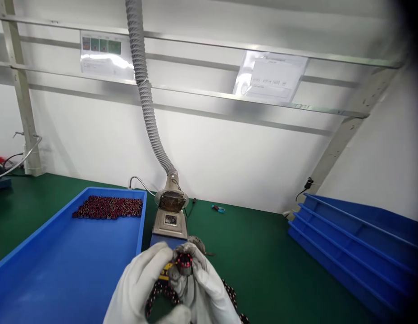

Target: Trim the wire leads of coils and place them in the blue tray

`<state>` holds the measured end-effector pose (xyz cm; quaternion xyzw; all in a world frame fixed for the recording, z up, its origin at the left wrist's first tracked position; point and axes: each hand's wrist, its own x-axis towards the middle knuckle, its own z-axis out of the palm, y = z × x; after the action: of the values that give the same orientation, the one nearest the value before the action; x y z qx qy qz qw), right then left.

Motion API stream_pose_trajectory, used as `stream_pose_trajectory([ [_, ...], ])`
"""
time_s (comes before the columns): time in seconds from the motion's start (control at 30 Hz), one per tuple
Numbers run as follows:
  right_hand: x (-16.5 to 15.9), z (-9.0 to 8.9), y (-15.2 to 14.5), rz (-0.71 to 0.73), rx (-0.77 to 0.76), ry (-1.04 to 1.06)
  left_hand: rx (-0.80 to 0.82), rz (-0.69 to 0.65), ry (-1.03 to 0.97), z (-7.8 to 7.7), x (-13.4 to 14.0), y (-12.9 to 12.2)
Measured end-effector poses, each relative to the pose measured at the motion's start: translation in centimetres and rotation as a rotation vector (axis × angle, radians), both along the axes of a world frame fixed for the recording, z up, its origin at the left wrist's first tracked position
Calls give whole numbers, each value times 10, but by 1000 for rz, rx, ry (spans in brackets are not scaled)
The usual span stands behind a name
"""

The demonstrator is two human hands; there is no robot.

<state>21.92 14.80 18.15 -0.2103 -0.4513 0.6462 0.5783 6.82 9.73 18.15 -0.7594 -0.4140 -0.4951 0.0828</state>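
Both hands wear white gloves, with greyish fingertips on the right. Between the fingers and thumb of my right hand is a small dark cylindrical part with pinkish-red strips around its upper end. It stands roughly upright in the grip. My left hand is just left of it, its forefinger beside or touching the part and its thumb well apart, lower down. Below and behind the hands, dark pieces with light dots lie on the green table, partly hidden by the gloves.
A blue tray at left holds many dark red pieces along its far end. Ahead stands a metal-topped device under a grey exhaust hose. Blue-handled cutters lie farther back. Stacked blue trays stand right.
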Motion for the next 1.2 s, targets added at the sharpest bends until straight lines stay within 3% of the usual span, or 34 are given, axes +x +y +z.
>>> stream_pose_trajectory([
  [0.13, -4, 5, 2, -21, 40, 39, 197, 59, 53, 10, 17, 31],
  [0.23, 1, 5, 3, -84, 79, 24, 224, 9, 23, 9, 21, 42],
  [0.4, 19, 13, 3, -263, 240, -213, 189, -96, 69, 12, 21, 50],
  [0.6, 23, 13, 10, -236, 375, -328, 282, -87, 188, 15, 17, 51],
  [0.73, 17, 10, 13, -194, 164, 30, 376, -40, 252, 23, 13, 49],
  [0.8, 14, 8, 11, -240, 85, 109, 396, 13, 255, 25, 11, 48],
  [0.9, 8, 1, 10, -254, 24, -3, 419, 61, 243, 23, 9, 49],
  [1.0, -1, -14, 16, -102, -27, -34, 425, 39, 227, 19, 8, 51],
  [1.1, -6, -27, 27, -13, -68, -26, 317, -21, 136, 15, 9, 52],
  [1.2, -4, -29, 32, -2, -90, -45, 183, -117, 32, 16, 9, 53],
])
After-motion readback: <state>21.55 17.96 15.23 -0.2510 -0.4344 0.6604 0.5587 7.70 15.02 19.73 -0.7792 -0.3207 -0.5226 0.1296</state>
